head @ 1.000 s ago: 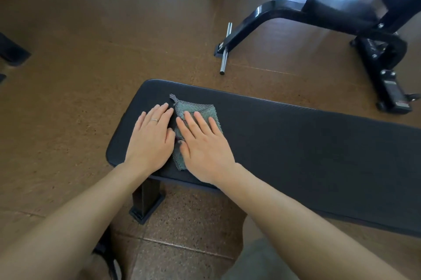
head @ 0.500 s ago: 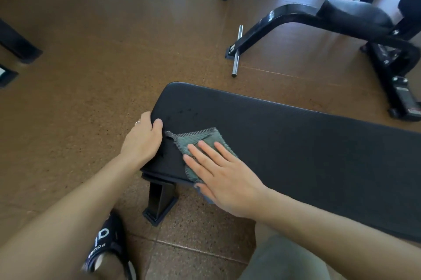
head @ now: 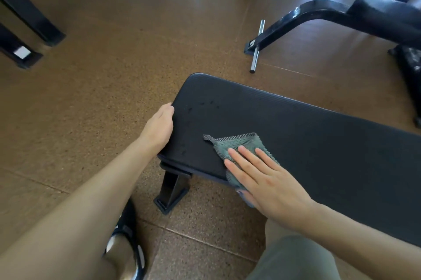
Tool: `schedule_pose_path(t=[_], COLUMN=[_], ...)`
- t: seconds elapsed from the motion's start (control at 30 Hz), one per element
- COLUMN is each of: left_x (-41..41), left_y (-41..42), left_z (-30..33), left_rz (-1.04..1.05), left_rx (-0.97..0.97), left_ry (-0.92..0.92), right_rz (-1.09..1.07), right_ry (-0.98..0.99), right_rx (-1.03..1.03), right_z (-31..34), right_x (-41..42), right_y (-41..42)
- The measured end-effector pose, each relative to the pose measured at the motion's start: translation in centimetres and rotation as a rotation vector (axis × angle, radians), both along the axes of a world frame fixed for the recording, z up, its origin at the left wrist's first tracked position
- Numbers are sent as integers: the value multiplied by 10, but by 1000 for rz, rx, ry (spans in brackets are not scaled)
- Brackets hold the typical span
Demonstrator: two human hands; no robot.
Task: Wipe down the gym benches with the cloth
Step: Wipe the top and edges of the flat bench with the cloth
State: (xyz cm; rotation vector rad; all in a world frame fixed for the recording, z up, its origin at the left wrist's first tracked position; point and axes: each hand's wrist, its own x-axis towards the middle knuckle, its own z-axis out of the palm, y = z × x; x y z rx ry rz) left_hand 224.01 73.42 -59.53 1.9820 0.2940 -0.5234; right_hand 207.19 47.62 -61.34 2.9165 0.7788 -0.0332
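Observation:
A flat black padded gym bench [head: 307, 133] runs from the centre to the right edge. A grey-green knitted cloth [head: 237, 146] lies on its near edge, partly hanging over the side. My right hand [head: 266, 179] presses flat on the cloth, fingers spread. My left hand [head: 159, 128] grips the bench's left end, fingers curled around the pad's edge. A few small dark wet spots [head: 206, 104] show on the pad near that end.
The bench's black leg [head: 170, 190] stands on the brown speckled floor. A second black bench [head: 373, 15] with a curved frame sits at the back right, a chrome bar [head: 257, 46] beside its foot. Black equipment legs [head: 27, 17] stand at the far left. My sandalled foot [head: 127, 247] is bottom left.
My left hand left the cloth and took hold of the bench's end. My right hand slid the cloth rightward and toward the near edge of the pad.

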Motion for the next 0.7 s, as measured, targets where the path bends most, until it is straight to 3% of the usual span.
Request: schedule_pose_path(t=[0.2, 0.37, 0.5, 0.7], left_x=[0, 0, -3, -5], left_y=[1, 10, 10, 19], left_z=[0, -13, -19, -14], left_rz=[130, 149, 130, 169], left_rx=[-215, -374, -391, -455], left_ry=[51, 81, 79, 152], right_rz=[80, 153, 156, 257], right_ry=[5, -9, -61, -13], right_rx=[87, -7, -64, -7], right_z=[7, 7, -3, 9], right_x=[80, 42, 13, 78], right_y=[117, 59, 14, 118])
